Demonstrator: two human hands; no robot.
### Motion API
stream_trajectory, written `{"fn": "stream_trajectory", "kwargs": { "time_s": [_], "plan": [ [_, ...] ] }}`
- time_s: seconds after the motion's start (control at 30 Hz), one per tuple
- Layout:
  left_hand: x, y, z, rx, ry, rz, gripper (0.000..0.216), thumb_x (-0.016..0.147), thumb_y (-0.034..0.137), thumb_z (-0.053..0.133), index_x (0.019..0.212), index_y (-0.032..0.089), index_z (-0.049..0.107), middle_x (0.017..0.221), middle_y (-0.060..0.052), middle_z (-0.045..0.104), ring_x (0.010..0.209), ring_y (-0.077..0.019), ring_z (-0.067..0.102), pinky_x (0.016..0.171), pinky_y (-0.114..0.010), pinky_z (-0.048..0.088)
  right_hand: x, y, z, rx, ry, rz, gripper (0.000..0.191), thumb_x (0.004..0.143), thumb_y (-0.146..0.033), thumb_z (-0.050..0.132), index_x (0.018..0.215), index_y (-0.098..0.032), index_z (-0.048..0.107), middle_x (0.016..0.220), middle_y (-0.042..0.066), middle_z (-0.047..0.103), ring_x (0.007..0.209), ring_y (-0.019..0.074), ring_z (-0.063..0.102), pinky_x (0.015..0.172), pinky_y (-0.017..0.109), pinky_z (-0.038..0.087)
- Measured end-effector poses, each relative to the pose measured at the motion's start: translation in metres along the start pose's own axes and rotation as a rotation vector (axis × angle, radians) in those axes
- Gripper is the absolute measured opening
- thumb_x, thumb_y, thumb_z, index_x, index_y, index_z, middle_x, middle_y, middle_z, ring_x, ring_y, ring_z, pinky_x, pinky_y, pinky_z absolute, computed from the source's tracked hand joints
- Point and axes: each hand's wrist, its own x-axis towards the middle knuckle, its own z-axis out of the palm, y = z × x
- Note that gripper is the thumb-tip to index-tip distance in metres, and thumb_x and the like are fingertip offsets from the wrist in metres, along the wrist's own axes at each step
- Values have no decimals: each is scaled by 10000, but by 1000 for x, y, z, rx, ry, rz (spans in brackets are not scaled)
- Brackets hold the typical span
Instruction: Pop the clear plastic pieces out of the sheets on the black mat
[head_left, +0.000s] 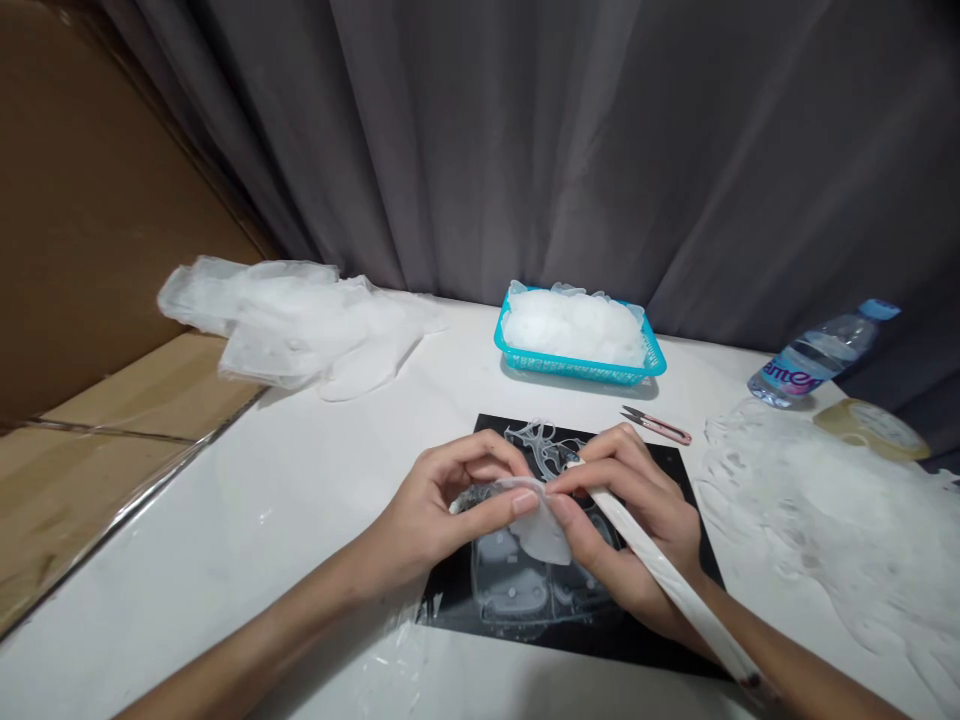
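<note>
My left hand [450, 505] pinches a thin, translucent white piece [546, 540] between thumb and fingers. From the other side, my right hand [645, 515] grips the piece's upper edge with thumb and forefinger. A long white stick-like tool [667, 580], its tip dark, also rests in my right hand and slants back over the wrist. Both hands are above a black board [450, 615]. On that board lies a clear sheet with moulded shapes [517, 595], partly hidden by my hands. Thin translucent trimmings [536, 438] are heaped just beyond my fingers.
Behind the board stand a blue basket [577, 368] of white pieces and pink-handled snips [656, 425]. Translucent sheets [300, 320] lie at the left beside a cardboard box [112, 220]. On the right are a water bottle [814, 355], a tape roll [874, 430] and a white translucent pile [840, 520].
</note>
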Motion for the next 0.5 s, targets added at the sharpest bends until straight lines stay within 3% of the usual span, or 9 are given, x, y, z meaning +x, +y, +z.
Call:
{"fn": "stream_trajectory", "kwargs": {
  "time_s": [0.23,0.5],
  "plan": [
    [-3,7,4,-22,-10,-31,195,932,402,749,909,217,693,712,11,658,631,-121,574,616,-221,433,4,-4,-3,-44,11,-66,125,907,-143,673,941,-250,730,757,18,582,707,196,559,679,384,460],
    [-6,11,11,-179,-29,-115,215,944,396,737,873,205,668,700,19,619,635,-113,536,617,-204,421,4,-2,-7,-49,-22,50,104,930,-160,674,926,-235,746,785,21,596,756,186,582,703,360,475]
  ]
}}
